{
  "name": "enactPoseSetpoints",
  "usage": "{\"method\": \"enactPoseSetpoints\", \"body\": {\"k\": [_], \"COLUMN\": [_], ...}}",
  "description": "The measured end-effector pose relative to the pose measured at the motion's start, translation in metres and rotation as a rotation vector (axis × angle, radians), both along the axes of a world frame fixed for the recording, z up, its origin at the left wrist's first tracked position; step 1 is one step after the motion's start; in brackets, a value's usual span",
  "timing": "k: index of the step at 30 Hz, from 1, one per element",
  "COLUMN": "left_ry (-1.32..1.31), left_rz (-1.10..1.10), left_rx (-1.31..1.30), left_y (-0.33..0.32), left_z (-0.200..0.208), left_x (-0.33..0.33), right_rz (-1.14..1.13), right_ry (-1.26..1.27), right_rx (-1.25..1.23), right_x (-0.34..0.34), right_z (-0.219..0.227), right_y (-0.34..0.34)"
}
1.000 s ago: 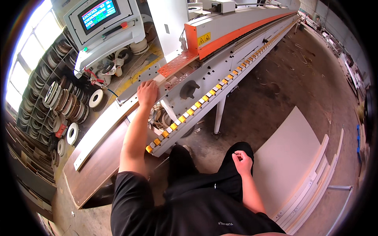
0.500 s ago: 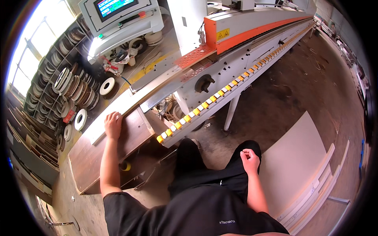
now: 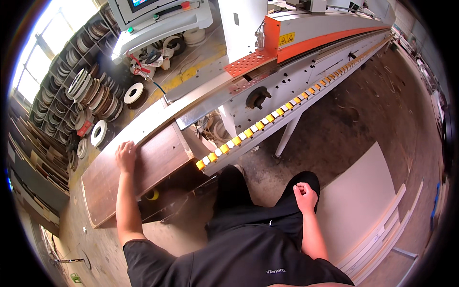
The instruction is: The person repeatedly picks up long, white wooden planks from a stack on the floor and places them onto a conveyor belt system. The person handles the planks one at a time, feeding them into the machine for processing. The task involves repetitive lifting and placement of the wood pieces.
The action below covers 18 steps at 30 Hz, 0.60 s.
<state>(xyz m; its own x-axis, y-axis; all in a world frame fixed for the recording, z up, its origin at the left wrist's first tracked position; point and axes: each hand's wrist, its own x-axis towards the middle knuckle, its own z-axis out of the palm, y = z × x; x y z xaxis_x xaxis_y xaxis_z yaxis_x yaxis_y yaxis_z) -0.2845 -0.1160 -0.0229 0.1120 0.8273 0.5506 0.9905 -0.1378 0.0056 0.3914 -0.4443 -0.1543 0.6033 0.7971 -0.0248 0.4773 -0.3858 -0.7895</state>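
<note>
A long pale board (image 3: 162, 113) lies along the infeed of a white and orange machine (image 3: 306, 40), beside a brown wooden cabinet top (image 3: 160, 148). My left hand (image 3: 125, 155) reaches over the cabinet top, its fingers slightly bent and apart at the board's near edge. No grip around the board shows. My right hand (image 3: 306, 196) rests by my right thigh with the fingers curled in, and nothing shows in it.
A rail of yellow and white rollers (image 3: 239, 138) runs along the machine's near side. Edging-tape reels (image 3: 91, 91) fill a rack at the left. A control panel (image 3: 162, 21) stands behind. Large pale sheets (image 3: 358, 205) lean at the right.
My left hand has drawn back leftward along the cabinet top. The pale board's near end has shifted toward the machine. My view has turned slightly; my right hand stays by the thigh.
</note>
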Motion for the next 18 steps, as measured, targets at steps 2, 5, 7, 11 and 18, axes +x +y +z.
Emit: {"method": "enactPoseSetpoints", "body": {"k": [2,5,7,11,18], "left_ry": [0.019,-0.035,-0.063,-0.115,-0.096], "left_rz": [-0.021,-0.041,-0.023,-0.060,-0.108], "left_rx": [0.041,0.029,0.023,-0.005,-0.041], "left_y": [0.008,0.021,0.026,0.040,0.066], "left_z": [-0.001,-0.004,-0.003,-0.001,0.003], "left_x": [0.018,0.039,0.062,0.093,0.150], "right_rz": [0.007,0.023,0.024,0.016,0.005], "right_ry": [-0.009,-0.014,-0.012,-0.013,-0.012], "right_rx": [-0.006,-0.015,-0.022,-0.020,-0.002], "right_x": [-0.001,-0.001,-0.001,0.000,-0.001], "right_z": [-0.002,-0.002,-0.001,-0.003,-0.005], "right_y": [0.001,0.004,0.005,0.004,0.003]}}
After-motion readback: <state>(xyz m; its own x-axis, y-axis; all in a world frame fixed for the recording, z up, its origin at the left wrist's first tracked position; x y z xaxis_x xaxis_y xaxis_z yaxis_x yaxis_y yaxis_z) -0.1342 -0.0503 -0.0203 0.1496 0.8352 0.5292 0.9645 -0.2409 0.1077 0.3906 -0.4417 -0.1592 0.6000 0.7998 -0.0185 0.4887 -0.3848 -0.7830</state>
